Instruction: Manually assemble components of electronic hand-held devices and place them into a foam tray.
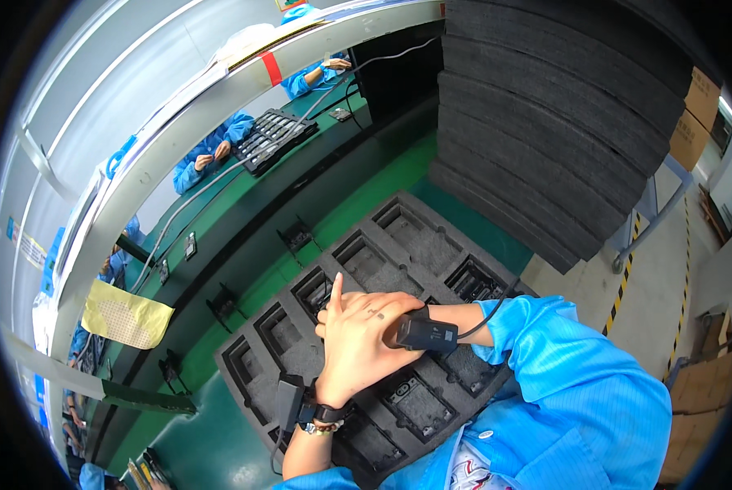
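My left hand [353,347] reaches across my right hand. Its fingers and thumb close around the near end of a black box-shaped device [428,333] strapped to my right wrist, though the fingertips are partly hidden. Mostly covered by the left, my right hand [333,308] points leftward, with one finger stretched up and other fingertips showing at the side. Both hands hover over a dark grey foam tray [327,263] with rectangular pockets. Several pockets hold black frame-like parts [416,402]. Another black device [291,402] sits on my left wrist beside a beaded bracelet.
A tall stack of black foam sheets [545,122] stands behind the tray at right. Beyond lies a green workbench [219,196] with a black parts tray [274,139] and co-workers' hands. A yellow cloth [127,314] hangs at left. Cardboard boxes [700,400] stand at right.
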`<move>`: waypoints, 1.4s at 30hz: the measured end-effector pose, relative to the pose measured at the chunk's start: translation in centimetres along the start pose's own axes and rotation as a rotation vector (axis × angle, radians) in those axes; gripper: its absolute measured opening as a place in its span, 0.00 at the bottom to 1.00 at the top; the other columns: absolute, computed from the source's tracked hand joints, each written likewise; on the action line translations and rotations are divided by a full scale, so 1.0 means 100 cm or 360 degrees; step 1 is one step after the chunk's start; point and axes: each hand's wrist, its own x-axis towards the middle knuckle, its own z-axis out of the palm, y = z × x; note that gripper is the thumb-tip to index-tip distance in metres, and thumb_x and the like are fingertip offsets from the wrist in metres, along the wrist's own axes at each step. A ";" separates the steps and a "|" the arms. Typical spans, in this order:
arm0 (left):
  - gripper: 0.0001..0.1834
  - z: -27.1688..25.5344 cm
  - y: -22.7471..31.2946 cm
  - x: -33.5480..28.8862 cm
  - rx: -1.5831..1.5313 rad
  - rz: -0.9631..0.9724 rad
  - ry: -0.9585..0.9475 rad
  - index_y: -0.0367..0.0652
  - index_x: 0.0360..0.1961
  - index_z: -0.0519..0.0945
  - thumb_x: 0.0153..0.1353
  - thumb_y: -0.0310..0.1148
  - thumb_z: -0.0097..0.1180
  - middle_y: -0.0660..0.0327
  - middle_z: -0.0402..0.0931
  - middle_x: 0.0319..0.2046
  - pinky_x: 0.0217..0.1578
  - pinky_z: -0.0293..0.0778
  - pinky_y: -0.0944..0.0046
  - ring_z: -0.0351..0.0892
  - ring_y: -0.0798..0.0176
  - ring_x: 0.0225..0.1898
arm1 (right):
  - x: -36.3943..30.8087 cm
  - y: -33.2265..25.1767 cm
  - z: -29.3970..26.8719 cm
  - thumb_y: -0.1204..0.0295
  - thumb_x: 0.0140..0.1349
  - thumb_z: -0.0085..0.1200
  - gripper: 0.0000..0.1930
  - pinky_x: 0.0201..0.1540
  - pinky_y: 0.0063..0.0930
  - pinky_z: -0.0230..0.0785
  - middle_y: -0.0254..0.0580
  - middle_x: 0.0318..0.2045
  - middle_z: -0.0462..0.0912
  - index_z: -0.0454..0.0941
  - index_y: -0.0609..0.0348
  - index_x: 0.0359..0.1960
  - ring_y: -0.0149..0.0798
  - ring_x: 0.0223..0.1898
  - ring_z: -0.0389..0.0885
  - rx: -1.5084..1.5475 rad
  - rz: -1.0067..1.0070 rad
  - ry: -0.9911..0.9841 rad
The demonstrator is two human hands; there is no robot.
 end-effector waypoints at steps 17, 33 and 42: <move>0.23 -0.048 -0.045 -0.089 0.0473 -0.0674 0.0176 0.48 0.55 0.76 0.59 0.41 0.61 0.59 0.74 0.56 0.69 0.43 0.41 0.71 0.57 0.60 | -0.022 0.053 -0.003 0.68 0.61 0.53 0.09 0.42 0.39 0.76 0.46 0.37 0.83 0.80 0.58 0.38 0.45 0.38 0.83 0.0831 0.0833 0.0049; 0.27 -0.004 -0.040 -0.222 0.0943 -0.1491 0.0084 0.30 0.57 0.72 0.60 0.35 0.58 0.41 0.69 0.60 0.63 0.64 0.53 0.67 0.43 0.63 | -0.025 0.023 0.029 0.58 0.50 0.66 0.34 0.50 0.38 0.69 0.51 0.46 0.71 0.69 0.70 0.52 0.49 0.51 0.70 -0.0029 0.0708 -0.0248; 0.28 0.002 0.035 -0.289 0.0758 -0.1683 -0.0017 0.32 0.60 0.70 0.57 0.28 0.56 0.39 0.54 0.69 0.66 0.61 0.52 0.58 0.40 0.69 | -0.003 0.020 0.052 0.72 0.46 0.58 0.32 0.49 0.36 0.66 0.51 0.40 0.72 0.69 0.78 0.55 0.47 0.46 0.71 -0.0394 0.0602 -0.0373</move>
